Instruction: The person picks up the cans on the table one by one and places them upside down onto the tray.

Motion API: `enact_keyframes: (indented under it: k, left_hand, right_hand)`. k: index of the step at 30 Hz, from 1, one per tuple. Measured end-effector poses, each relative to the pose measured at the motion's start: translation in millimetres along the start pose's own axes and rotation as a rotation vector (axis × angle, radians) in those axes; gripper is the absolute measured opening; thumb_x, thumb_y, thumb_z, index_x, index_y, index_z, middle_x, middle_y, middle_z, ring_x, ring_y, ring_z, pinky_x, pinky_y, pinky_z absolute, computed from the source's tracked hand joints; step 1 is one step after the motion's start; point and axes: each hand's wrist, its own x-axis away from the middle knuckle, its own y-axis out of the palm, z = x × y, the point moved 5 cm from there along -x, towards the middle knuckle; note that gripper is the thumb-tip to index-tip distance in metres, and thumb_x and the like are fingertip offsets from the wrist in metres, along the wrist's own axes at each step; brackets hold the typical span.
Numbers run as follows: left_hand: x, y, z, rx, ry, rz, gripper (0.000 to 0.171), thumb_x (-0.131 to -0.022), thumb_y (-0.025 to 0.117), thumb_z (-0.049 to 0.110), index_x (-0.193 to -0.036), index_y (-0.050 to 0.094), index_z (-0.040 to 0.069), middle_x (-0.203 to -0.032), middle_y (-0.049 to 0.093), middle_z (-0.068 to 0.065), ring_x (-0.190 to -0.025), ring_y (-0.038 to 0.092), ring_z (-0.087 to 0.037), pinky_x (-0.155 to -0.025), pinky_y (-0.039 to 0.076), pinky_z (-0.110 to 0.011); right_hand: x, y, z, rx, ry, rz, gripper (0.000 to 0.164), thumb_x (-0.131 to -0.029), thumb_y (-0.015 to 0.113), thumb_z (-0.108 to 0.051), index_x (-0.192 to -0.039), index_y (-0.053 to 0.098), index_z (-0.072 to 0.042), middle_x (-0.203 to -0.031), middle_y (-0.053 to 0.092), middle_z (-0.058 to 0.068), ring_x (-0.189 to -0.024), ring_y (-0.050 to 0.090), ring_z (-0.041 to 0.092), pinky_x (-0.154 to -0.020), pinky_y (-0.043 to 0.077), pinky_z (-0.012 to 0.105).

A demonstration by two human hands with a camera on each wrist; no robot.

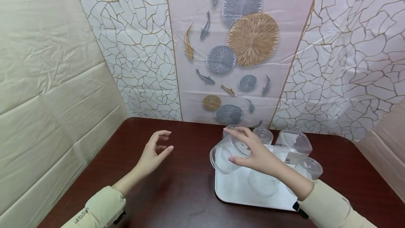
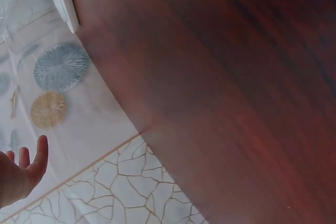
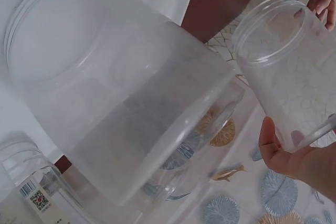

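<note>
My right hand (image 1: 253, 149) grips a clear plastic jar (image 1: 221, 157), thumb on one side and fingers on the other. Held tilted over the tray's left part, the jar points its round rim down and to the left. In the right wrist view the same jar (image 3: 286, 61) appears see-through, with my right hand (image 3: 299, 161) around its base end. My left hand (image 1: 153, 154) hovers above the dark table to the left, holding nothing, fingers loosely bent and thumb apart. Part of the left hand (image 2: 21, 177) also shows at the lower left of the left wrist view.
On the table (image 1: 186, 192) lies a white tray (image 1: 234, 189) with several clear jars, including a squarish jar (image 1: 295, 141) at the back and a small round jar (image 1: 310, 168) at the right. One jar bears a label (image 3: 42, 198). A patterned wall covering (image 1: 145, 45) stands behind.
</note>
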Motion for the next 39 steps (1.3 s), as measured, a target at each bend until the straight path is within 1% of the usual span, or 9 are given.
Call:
enact_keyframes:
  k: [3,6,7,11,14,17,21,29,39]
  left_hand:
    - [1.9,0.0,-3.0,-0.001,-0.017,-0.004,0.042,-0.085,0.067,0.004,-0.123,0.051,0.006,-0.12,0.054,-0.008,-0.107,0.052,-0.013,-0.08,0.054,-0.044]
    - [2.3,-0.7,-3.5,-0.004,-0.022,-0.003,0.043,-0.085,0.067,0.004,-0.124,0.05,0.006,-0.12,0.054,-0.007,-0.107,0.051,-0.01,-0.081,0.054,-0.04]
    - [2.0,-1.5,0.5,-0.006,-0.028,-0.005,0.043,-0.085,0.067,0.003,-0.124,0.05,0.005,-0.12,0.054,-0.008,-0.107,0.051,-0.011,-0.081,0.054,-0.039]
    - [1.4,-3.0,-0.5,0.0,-0.037,-0.001,0.042,-0.085,0.067,0.005,-0.124,0.05,0.007,-0.121,0.054,-0.007,-0.107,0.052,-0.012,-0.081,0.054,-0.041]
    - [2.3,-3.0,0.3,-0.008,-0.038,0.003,0.042,-0.085,0.067,0.004,-0.124,0.05,0.004,-0.12,0.054,-0.01,-0.106,0.052,-0.013,-0.081,0.054,-0.043]
    - [3.6,-4.3,14.2,-0.024,-0.042,0.004,0.042,-0.084,0.066,-0.001,-0.123,0.05,-0.002,-0.119,0.055,-0.015,-0.105,0.052,-0.016,-0.079,0.054,-0.038]
    - [4.2,-6.1,27.3,-0.034,-0.038,0.002,0.042,-0.083,0.065,-0.004,-0.121,0.049,-0.006,-0.118,0.055,-0.018,-0.103,0.053,-0.017,-0.079,0.054,-0.035]
    - [5.8,-1.0,-1.2,0.006,-0.017,0.014,0.043,-0.084,0.067,0.0,-0.123,0.05,0.002,-0.12,0.055,-0.011,-0.104,0.051,-0.007,-0.078,0.054,-0.046]
    - [5.9,-1.1,-2.6,0.018,0.017,0.012,0.042,-0.085,0.066,0.003,-0.123,0.05,0.001,-0.12,0.054,-0.009,-0.105,0.051,-0.004,-0.077,0.055,-0.043]
  right_hand:
    - [0.5,5.1,0.0,0.045,-0.012,-0.017,0.073,-0.076,0.075,-0.022,-0.141,0.043,-0.023,-0.139,0.04,0.016,-0.127,0.037,0.041,-0.092,0.041,0.061]
    - [1.2,8.7,-0.5,0.083,-0.011,-0.028,0.071,-0.076,0.075,-0.022,-0.14,0.044,-0.023,-0.141,0.039,0.019,-0.126,0.037,0.048,-0.092,0.039,0.065]
    - [1.4,9.7,-0.4,0.089,-0.009,-0.03,0.071,-0.076,0.075,-0.022,-0.14,0.045,-0.022,-0.142,0.039,0.019,-0.126,0.036,0.049,-0.091,0.038,0.066]
    - [2.0,14.8,0.1,0.117,-0.004,-0.04,0.07,-0.074,0.075,-0.02,-0.138,0.047,-0.022,-0.143,0.039,0.02,-0.126,0.036,0.05,-0.092,0.037,0.067]
    - [3.8,19.2,0.6,0.154,0.002,-0.061,0.07,-0.073,0.075,-0.019,-0.138,0.047,-0.024,-0.142,0.04,0.019,-0.124,0.039,0.048,-0.09,0.039,0.065]
    - [6.1,23.7,1.4,0.179,0.006,-0.091,0.069,-0.074,0.074,-0.019,-0.137,0.048,-0.025,-0.142,0.041,0.018,-0.124,0.04,0.045,-0.088,0.042,0.063]
    - [7.7,28.1,2.5,0.202,-0.009,-0.105,0.068,-0.073,0.075,-0.02,-0.136,0.049,-0.025,-0.141,0.042,0.016,-0.122,0.042,0.041,-0.088,0.043,0.06]
    - [10.6,34.2,5.6,0.216,-0.005,-0.123,0.068,-0.071,0.076,-0.022,-0.134,0.051,-0.022,-0.139,0.044,0.017,-0.12,0.043,0.043,-0.088,0.044,0.06]
    - [12.7,39.0,9.0,0.253,-0.012,-0.156,0.066,-0.069,0.077,-0.022,-0.131,0.054,-0.021,-0.139,0.045,0.017,-0.117,0.045,0.043,-0.086,0.046,0.057]
